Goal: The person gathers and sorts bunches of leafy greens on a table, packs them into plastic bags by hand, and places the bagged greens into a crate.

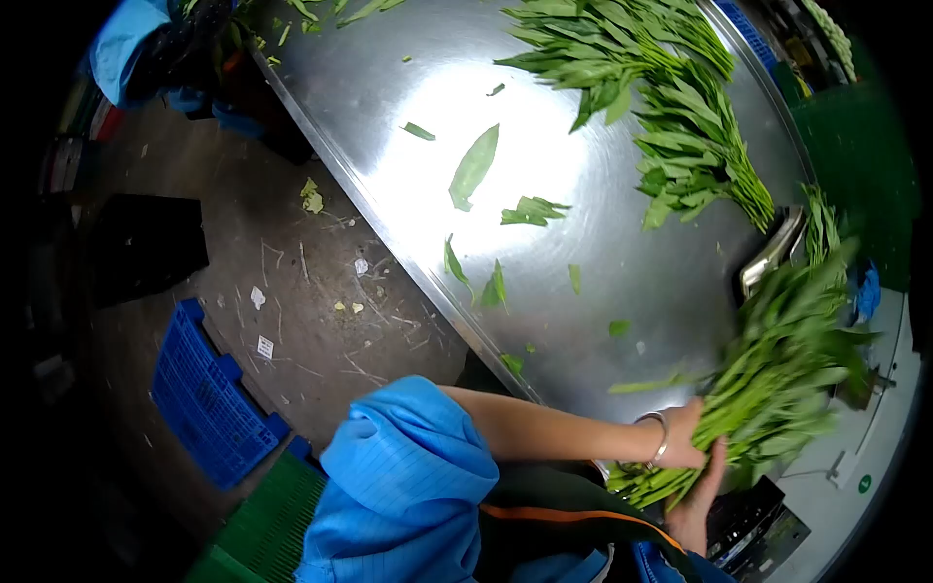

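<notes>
A thick bunch of leafy greens [787,360], long-stemmed with narrow leaves like water spinach, is gripped in both my hands at the right of the view. My left hand [684,433], with a bracelet at its wrist, closes over the stems from the left. Below it, my right hand [698,505] holds the same stems, its thumb pointing up and its fingers partly hidden. The leaves point up and right, blurred in places. Cut stem ends [646,484] stick out near my body. Close above the bunch stands a shiny metal piece [771,255] whose kind I cannot tell.
More bunches of greens [695,146] lie along the far side of the steel table [379,87], with loose leaves [476,170] scattered nearer. Blue [214,394] and green [262,515] crates stand on the littered floor. Another person's blue sleeve [121,53] shows at upper left.
</notes>
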### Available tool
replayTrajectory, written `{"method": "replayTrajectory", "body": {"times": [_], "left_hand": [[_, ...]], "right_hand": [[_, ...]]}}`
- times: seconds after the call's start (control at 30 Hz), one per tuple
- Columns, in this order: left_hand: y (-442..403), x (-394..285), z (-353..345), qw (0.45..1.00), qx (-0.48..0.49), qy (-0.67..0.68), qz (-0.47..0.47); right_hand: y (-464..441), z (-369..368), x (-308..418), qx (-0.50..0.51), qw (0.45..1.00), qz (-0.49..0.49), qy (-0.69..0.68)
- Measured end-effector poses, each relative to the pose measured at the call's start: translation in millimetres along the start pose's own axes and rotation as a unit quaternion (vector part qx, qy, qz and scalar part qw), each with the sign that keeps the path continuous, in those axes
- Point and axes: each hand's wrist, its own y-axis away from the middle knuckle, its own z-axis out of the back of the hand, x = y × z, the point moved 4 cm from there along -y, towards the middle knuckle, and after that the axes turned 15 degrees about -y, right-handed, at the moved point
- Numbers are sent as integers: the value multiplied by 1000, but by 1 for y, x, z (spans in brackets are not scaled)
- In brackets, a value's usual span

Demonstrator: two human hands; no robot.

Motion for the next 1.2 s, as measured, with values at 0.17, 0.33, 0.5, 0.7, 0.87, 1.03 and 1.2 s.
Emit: {"method": "replayTrajectory", "body": {"times": [0.17, 0.33, 0.5, 0.7, 0.87, 1.03, 1.2], "left_hand": [[92, 48, 55, 953, 65, 134, 265], [202, 12, 232, 900, -311, 74, 295], [171, -53, 294, 871, -475, -122, 18], [83, -89, 107, 922, -375, 63, -71], [22, -108, -90, 840, -123, 528, -18], [93, -41, -68, 754, 118, 599, 244], [167, 9, 93, 809, -277, 503, 129]], "right_hand": [[-6, -27, -91, 56, 913, -404, 23], [2, -262, -184, 426, 814, -393, 45], [-20, -386, -132, 588, 739, -325, 53], [-11, -182, 73, 421, 870, 8, 256], [32, -66, 150, 164, 882, -63, 437], [19, -61, 50, -3, 718, -429, 549], [-27, -212, -77, 432, 522, -371, 635]]}}
